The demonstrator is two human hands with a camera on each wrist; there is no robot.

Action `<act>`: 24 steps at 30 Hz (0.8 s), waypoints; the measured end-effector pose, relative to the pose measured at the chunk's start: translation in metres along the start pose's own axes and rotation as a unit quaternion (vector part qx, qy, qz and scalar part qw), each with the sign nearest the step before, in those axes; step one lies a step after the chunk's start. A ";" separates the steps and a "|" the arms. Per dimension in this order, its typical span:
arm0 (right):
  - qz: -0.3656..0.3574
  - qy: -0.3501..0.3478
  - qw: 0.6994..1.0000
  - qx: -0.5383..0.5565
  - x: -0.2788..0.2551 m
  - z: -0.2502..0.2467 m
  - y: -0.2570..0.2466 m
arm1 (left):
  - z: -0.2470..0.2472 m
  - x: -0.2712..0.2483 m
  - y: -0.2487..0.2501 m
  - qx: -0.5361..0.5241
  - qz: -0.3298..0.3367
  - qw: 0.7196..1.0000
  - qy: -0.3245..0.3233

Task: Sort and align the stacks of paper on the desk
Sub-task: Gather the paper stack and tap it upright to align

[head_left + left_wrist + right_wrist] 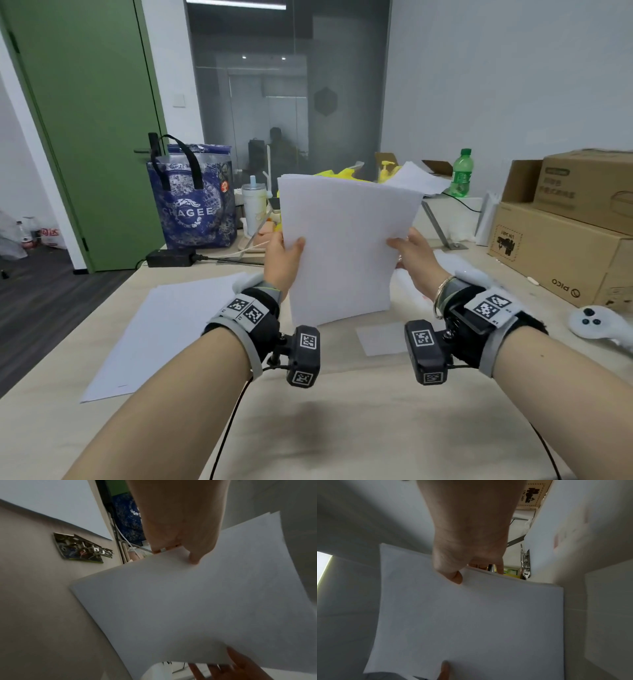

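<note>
A stack of white paper stands upright on its bottom edge on the beige desk, tilted slightly. My left hand grips its left edge, thumb on the near face. My right hand grips the right edge the same way. The left wrist view shows the stack pinched by my left hand; the right wrist view shows the stack under my right thumb. A second pile of white sheets lies flat on the desk to the left. One small sheet lies flat behind my right wrist.
A blue tote bag, a power adapter and a white cup stand at the back left. Cardboard boxes fill the right side, with a white controller before them. A green bottle and more loose paper sit behind.
</note>
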State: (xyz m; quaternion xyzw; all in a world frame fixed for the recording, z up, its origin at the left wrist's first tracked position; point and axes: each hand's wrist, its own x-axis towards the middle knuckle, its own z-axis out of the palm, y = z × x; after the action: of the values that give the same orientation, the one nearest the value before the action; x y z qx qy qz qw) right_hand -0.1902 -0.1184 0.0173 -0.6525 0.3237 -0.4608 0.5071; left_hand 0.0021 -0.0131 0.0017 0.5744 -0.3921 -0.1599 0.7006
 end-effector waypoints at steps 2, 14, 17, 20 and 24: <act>-0.015 -0.003 1.000 -0.007 -0.001 0.004 -0.007 | 0.004 0.001 0.008 0.041 0.010 0.999 0.021; -0.026 0.046 0.998 -0.013 0.014 0.006 -0.014 | 0.016 0.004 0.008 0.101 -0.005 0.994 0.034; -0.041 0.054 0.998 -0.011 0.014 0.006 -0.021 | 0.015 0.005 0.011 0.093 0.003 0.994 0.049; -0.052 0.062 0.997 0.010 0.015 0.002 -0.029 | 0.017 0.006 0.015 0.092 0.000 0.995 0.042; -0.007 0.038 0.999 -0.009 0.004 0.005 -0.005 | 0.018 -0.003 -0.001 0.101 -0.014 0.994 0.034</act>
State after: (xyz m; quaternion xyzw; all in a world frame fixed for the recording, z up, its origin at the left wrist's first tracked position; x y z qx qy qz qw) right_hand -0.1845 -0.1193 0.0228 -0.6408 0.3426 -0.4860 0.4855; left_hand -0.0127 -0.0236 0.0001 0.6525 -0.3746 -0.1097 0.6495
